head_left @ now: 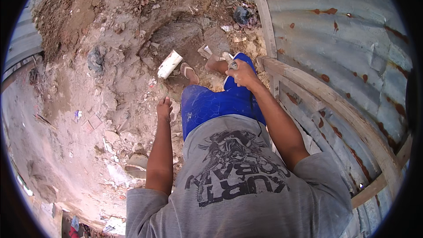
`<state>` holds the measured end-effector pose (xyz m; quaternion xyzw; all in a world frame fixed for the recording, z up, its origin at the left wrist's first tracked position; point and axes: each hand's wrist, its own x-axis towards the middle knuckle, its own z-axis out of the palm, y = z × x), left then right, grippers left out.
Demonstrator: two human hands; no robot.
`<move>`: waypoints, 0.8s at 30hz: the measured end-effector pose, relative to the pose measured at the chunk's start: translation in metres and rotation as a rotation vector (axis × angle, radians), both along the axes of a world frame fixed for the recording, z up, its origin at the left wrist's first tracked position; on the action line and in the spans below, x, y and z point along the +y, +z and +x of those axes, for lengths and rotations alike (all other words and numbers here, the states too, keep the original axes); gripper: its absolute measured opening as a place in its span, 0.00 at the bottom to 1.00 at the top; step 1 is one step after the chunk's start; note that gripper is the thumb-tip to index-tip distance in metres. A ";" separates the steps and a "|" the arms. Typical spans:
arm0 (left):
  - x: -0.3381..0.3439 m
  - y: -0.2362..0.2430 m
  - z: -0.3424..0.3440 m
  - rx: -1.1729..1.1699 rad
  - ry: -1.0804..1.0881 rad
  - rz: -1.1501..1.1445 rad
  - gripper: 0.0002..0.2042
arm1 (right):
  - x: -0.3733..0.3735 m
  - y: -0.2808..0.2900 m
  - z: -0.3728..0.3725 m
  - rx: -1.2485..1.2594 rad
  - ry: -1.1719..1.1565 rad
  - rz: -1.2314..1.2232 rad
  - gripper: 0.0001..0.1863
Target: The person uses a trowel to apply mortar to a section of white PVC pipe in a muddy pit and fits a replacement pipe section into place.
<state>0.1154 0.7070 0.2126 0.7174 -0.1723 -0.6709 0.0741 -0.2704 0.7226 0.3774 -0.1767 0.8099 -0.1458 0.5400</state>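
My right hand [243, 74] is closed around a short, pale, dusty object with a rounded grip [231, 65]. It sits in front of my right knee, and its exact kind is hard to make out. Beside my left thigh hangs my left hand [164, 108], its fingers loosely apart and nothing visible in it. On the dirt ahead of my left foot lies a white, soiled block-like piece [170, 64]. Both feet wear sandals [190, 73] on the dirt ground, the right one partly hidden by my leg.
A rusty corrugated metal wall [330, 31] with a wooden frame rail [326, 91] runs close along my right. A shallow hollow [178, 35] lies ahead. Dark plastic bags [241, 15], rubble and a broken rounded container [137, 164] are scattered about. More sheet metal [22, 39] stands far left.
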 end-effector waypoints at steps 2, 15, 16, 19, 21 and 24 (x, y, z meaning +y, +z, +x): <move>-0.020 -0.001 0.010 0.018 0.011 -0.063 0.24 | 0.001 0.014 -0.003 0.014 -0.120 -0.015 0.14; 0.094 0.000 0.093 -0.135 0.098 0.145 0.23 | 0.052 -0.027 -0.047 0.085 -0.050 0.019 0.10; 0.107 -0.001 0.089 -0.121 0.033 0.183 0.24 | 0.069 -0.049 -0.064 0.102 -0.050 0.011 0.10; 0.146 0.002 0.071 -0.012 -0.057 0.261 0.24 | 0.111 -0.087 -0.098 0.243 -0.007 0.125 0.09; 0.173 0.009 0.100 0.013 -0.056 0.299 0.25 | 0.111 -0.092 -0.065 0.066 -0.074 0.369 0.11; 0.195 0.008 0.118 -0.008 -0.635 0.079 0.28 | 0.108 -0.099 -0.055 -0.008 -0.088 0.461 0.05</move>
